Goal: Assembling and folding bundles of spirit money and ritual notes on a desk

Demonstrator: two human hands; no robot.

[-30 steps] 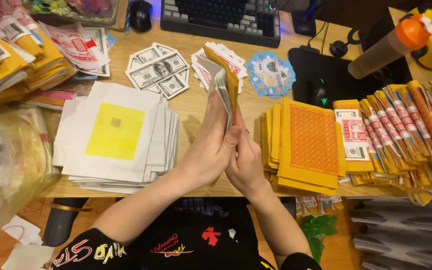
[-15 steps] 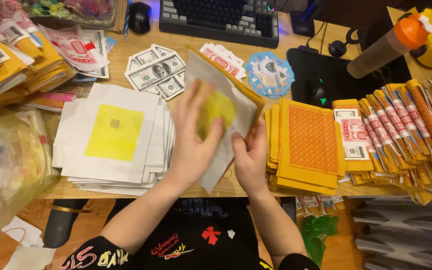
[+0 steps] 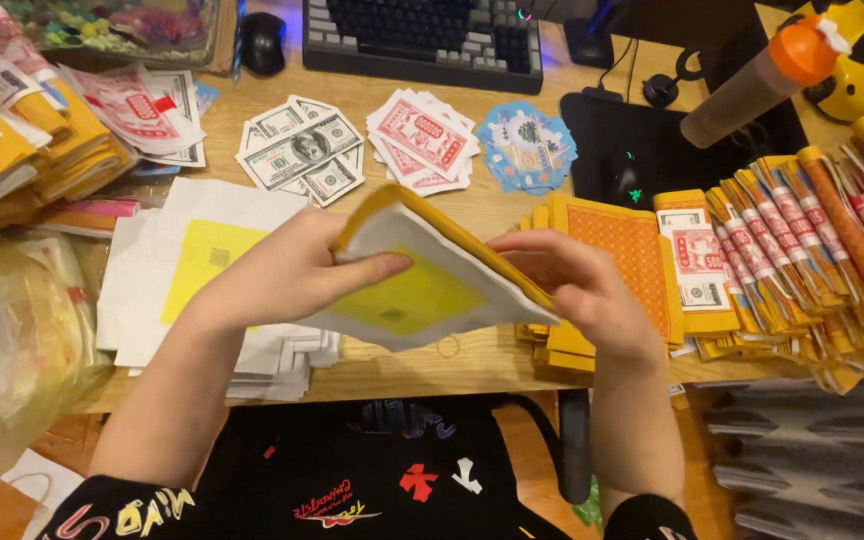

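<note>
Both my hands hold a thick wad of white paper sheets (image 3: 422, 290) with a yellow square in the middle and yellow edges, tilted flat above the desk's front edge. My left hand (image 3: 287, 270) grips its left side with the thumb on top. On the right, my right hand (image 3: 577, 290) pinches the wad's yellow edge. A spread pile of the same white sheets with a yellow square (image 3: 202, 265) lies on the desk under my left hand.
Orange patterned paper stacks (image 3: 627, 245) lie right of my hands, with rolled orange bundles (image 3: 822, 235) beyond. Play banknotes (image 3: 302, 150), red notes (image 3: 422, 135) and blue cards (image 3: 527, 145) sit mid-desk. A keyboard (image 3: 422, 40), a computer mouse (image 3: 262, 40) and a bottle (image 3: 762, 85) stand behind. Yellow packs (image 3: 12, 150) are piled left.
The wad stood upright on edge between my hands a second ago. It has since been laid over toward me, face up, and my hands have moved apart to its two sides.
</note>
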